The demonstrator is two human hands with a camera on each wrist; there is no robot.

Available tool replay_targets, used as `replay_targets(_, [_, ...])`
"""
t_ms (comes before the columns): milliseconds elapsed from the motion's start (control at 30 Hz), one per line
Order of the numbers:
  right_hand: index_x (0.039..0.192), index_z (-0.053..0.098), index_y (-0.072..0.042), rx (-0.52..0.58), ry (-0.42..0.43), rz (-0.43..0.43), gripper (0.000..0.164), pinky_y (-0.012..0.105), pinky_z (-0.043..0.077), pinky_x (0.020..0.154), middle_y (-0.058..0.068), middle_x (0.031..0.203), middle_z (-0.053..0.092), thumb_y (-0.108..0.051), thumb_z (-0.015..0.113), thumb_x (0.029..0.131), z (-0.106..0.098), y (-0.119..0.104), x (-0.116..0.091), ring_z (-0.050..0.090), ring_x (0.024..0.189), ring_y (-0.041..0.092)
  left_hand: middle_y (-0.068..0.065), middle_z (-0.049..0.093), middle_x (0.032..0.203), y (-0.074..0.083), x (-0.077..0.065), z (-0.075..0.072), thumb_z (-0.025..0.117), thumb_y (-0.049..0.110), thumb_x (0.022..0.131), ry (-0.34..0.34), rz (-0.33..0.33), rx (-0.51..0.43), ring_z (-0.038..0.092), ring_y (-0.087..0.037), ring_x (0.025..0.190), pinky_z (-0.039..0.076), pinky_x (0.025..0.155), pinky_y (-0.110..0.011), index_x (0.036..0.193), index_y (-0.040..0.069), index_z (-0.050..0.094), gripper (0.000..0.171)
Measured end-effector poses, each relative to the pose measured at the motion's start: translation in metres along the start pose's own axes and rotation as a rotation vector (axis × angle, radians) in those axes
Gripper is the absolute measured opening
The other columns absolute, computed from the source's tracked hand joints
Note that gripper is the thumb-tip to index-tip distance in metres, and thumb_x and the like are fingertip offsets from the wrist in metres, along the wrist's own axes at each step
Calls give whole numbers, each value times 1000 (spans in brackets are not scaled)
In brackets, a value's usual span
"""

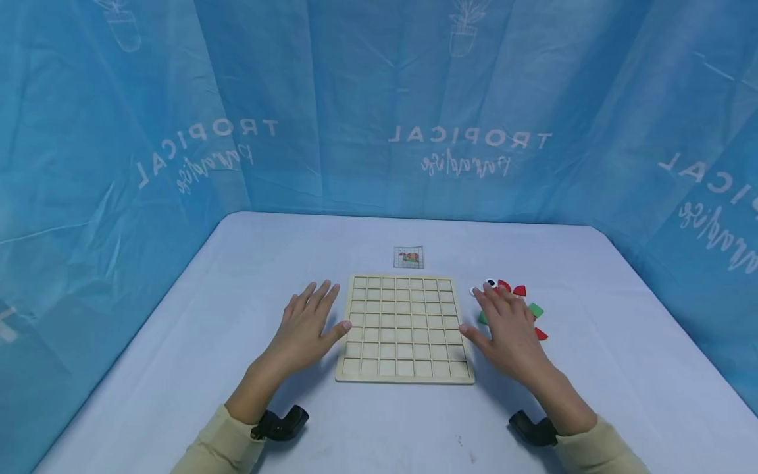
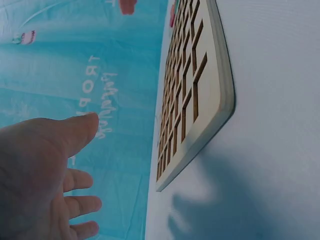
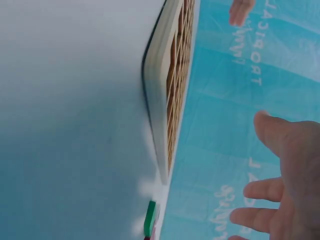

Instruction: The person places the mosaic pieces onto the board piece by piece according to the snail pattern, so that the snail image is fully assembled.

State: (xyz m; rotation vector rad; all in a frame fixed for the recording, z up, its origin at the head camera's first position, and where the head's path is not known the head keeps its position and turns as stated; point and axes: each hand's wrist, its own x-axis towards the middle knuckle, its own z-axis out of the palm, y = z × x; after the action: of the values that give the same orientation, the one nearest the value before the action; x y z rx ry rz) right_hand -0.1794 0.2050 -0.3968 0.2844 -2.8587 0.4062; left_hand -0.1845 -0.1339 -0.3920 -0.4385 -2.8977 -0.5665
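Between the two hands lies a square wooden grid board (image 1: 405, 329) with rows of shallow square cells, all bare. My left hand (image 1: 309, 327) hovers at its left edge, fingers extended and thumb out toward the rim; the left wrist view shows the palm (image 2: 35, 165) raised off the table with nothing in it. Over the right side my right hand (image 1: 508, 332) is likewise spread and holds nothing. Beneath and beyond it are loose flat pieces: red ones (image 1: 520, 290), green ones (image 1: 535, 309) and white discs with black pupils (image 1: 490, 283). The right hand partly hides these pieces.
Behind the board lies a small picture card (image 1: 408, 257) with a coloured figure on a grid. A white cloth covers the table (image 1: 284, 243). Blue printed curtains (image 1: 367, 85) hang behind and at both sides. Black wrist-worn devices (image 1: 284, 423) stick out over the table near each cuff.
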Motion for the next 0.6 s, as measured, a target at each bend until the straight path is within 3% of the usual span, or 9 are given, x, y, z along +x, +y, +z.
replay_targets(600, [139, 43, -9, 105, 44, 49, 75, 64, 26, 100, 22, 139, 44, -27, 77, 75, -9, 31, -5, 32, 129, 44, -16, 34, 151, -9, 6, 5, 63, 36, 88, 25, 4, -89, 24, -40, 141, 20, 108, -62, 144, 6, 37, 69])
